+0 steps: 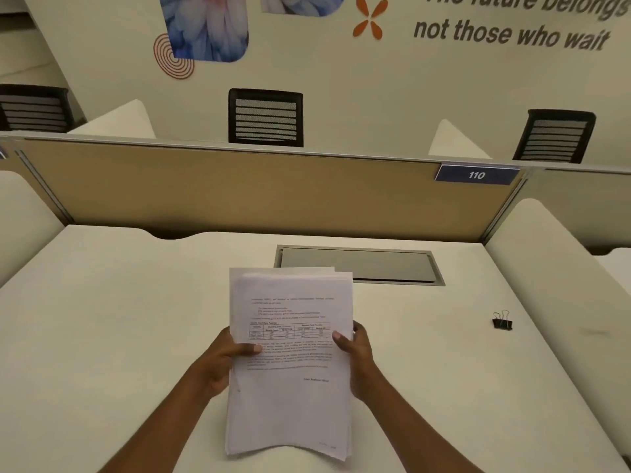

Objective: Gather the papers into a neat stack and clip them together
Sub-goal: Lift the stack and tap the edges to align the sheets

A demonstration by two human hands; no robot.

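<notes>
White desk [136,319] fills the lower frame, closed off behind by a tan partition [239,192] bearing a blue plate marked 110 [477,174]. Centre frame: the papers [290,397], printed side up, held between my two hands. My left hand [218,363] grips the sheaf's left edge, thumb on the top sheet. My right hand [360,356] grips the right edge likewise. The sheets' top edges sit slightly uneven. At right of the frame, a black binder clip [502,320] lies on the desk, well apart from the papers. A grey cable hatch [392,264] is set into the desk beyond the sheaf.
</notes>
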